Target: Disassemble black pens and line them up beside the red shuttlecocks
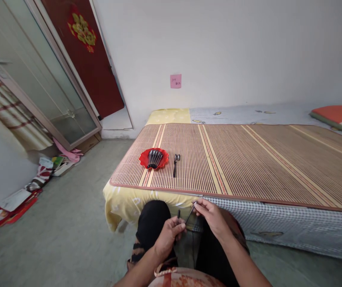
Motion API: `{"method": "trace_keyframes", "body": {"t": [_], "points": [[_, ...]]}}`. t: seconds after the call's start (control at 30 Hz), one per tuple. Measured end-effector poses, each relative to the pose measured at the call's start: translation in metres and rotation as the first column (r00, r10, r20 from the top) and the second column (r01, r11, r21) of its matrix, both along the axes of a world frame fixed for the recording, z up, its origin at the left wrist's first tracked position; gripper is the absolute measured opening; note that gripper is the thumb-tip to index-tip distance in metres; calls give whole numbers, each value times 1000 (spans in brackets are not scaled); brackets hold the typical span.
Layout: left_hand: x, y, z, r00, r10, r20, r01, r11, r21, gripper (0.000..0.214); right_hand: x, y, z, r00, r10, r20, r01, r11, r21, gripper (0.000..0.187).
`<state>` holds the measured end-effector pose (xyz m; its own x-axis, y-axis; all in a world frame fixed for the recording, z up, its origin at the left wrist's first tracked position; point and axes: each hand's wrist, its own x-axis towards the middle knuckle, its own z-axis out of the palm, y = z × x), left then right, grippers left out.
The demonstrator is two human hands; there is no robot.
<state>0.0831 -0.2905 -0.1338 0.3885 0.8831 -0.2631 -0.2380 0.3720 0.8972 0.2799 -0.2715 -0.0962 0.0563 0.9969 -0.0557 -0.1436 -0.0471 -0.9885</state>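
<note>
Over my lap, my left hand (168,235) is closed, with a short dark stick-like end (178,214) standing up from its fingers. A thin dark rod (190,214) slants up from my left fingertips to my right hand (211,217), which pinches its upper end. The exact kind of these slender pieces is too small to make out. On the bed mat ahead, a red wavy-rimmed dish (142,159) holds several dark slender pieces (155,158) with shiny ends, fanned out. To its right lie similar dark pieces with shiny ends (175,164), one longer than the other.
The bed's striped bamboo mat (185,139) lies over yellow and grey cloths. A folded orange and green quilt (338,115) rests at the far right. Papers and bags (18,199) line the floor at left, near a glass door (39,71). A pink note (176,81) is on the wall.
</note>
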Motion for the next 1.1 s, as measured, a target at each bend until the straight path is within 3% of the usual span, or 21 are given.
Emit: {"method": "trace_keyframes", "body": {"t": [0.13,0.33,0.47,0.73,0.87,1.1], "points": [[1,0,7,999,-31,19,31,1000,-5,41,9,-3,12,987,148,-66,-151,988,-39,35],[2,-4,15,986,-119,118,124,992,-37,38,10,-9,23,957,243,-159,-253,967,-42,29],[2,-5,13,989,-79,127,88,994,-67,38,4,-9,20,974,211,-86,-213,977,-22,32],[5,-3,15,996,22,89,-19,999,-26,39,-20,-9,9,997,-49,58,46,998,44,47],[6,0,10,996,54,78,-58,997,52,46,-31,-8,7,987,4,158,0,1000,-29,42],[-1,-1,8,993,12,-120,24,958,287,52,-49,-4,4,953,127,274,-106,990,-88,27]]}}
